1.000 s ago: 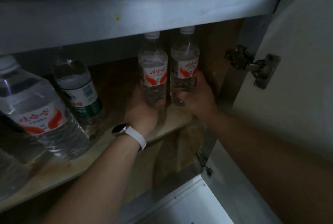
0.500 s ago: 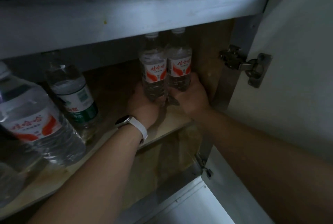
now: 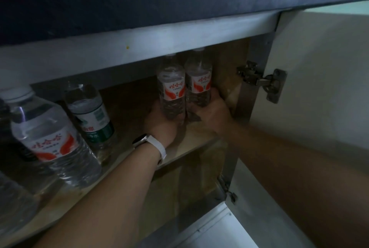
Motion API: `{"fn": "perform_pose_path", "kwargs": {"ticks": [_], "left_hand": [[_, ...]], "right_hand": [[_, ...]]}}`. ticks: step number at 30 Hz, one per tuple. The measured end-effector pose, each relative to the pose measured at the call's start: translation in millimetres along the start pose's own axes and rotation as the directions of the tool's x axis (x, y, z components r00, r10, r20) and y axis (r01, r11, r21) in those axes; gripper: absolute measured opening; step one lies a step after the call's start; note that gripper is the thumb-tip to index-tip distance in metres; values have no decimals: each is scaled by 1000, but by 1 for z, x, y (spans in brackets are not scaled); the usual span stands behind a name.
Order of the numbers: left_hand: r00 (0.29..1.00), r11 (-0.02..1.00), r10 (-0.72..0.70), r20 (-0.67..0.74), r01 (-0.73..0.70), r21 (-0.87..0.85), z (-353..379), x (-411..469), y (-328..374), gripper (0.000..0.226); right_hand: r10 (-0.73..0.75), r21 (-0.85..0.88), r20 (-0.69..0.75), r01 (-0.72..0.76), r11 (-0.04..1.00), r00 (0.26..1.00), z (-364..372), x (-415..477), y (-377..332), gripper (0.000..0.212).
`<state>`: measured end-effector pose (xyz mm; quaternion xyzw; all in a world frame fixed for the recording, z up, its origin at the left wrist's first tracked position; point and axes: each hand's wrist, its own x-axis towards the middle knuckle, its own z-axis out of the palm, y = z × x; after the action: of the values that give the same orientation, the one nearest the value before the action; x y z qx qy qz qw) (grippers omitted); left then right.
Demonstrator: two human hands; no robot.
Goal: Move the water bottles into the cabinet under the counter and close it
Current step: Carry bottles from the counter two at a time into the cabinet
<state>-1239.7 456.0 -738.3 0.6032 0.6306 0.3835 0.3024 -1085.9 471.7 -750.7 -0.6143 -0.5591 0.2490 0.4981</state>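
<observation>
Dim shelf (image 3: 191, 139): left hand (image 3: 162, 127) fingers (image 3: 154, 109) clasp left bottle (image 3: 172, 90), right hand (image 3: 212, 115) fingers right bottle (image 3: 199, 83).

Bare shelf (image 3: 123, 127) beside green-label bottle (image 3: 93, 117)

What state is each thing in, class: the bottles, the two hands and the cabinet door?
left hand, grips the left small bottle near its base.
right hand, grips the right small bottle near its base.
left small bottle, upright, held.
right small bottle, upright, held, capped.
large bottle, upright on the shelf, capped, untouched.
green-label bottle, upright on the shelf, untouched.
cabinet door, open.
</observation>
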Motion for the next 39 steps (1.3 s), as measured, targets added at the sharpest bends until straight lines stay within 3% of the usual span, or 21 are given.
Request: {"fn": "perform_pose_path", "kwargs": {"ticks": [5, 8, 10, 13, 16, 20, 25, 30, 39], "left_hand": [[999, 999, 11, 34, -10, -45, -4, -10, 0, 54], [1000, 997, -18, 3, 19, -72, -14, -37, -1, 62], [998, 994, -32, -45, 26, -109, -25, -60, -6, 49], [980, 998, 35, -194, -43, -37, -51, -95, -19, 31], [936, 997, 72, -344, -59, 50, -78, -117, -34, 38], [871, 995, 96, -482, -81, 53, -110, -137, -40, 18], [763, 994, 106, -638, -77, 73, -136, -148, -55, 21], [768, 997, -77, -636, 60, -49, -142, -134, -73, 50], [806, 992, -101, -583, 40, -118, -135, -109, -79, 59]], "right_hand": [[46, 9, 45, -46, 999, 998, -5, -7, 0, 78], [52, 70, -9, -51, 996, 999, -5, -25, -4, 56], [32, 85, -45, -28, 996, 998, -2, -42, -12, 41], [-19, 69, -81, 25, 997, 997, 4, -67, -25, 41], [-13, 83, 92, 6, 997, 996, 15, -87, -44, 40], [-79, 8, 201, 79, 997, 976, 43, -101, -67, 50], [-97, 0, 329, 103, 995, 939, 83, -103, -93, 57], [-61, 32, 419, 53, 998, 906, 119, -99, -108, 55], [-40, 137, 420, -19, 990, 907, 166, -93, -106, 67]]}}
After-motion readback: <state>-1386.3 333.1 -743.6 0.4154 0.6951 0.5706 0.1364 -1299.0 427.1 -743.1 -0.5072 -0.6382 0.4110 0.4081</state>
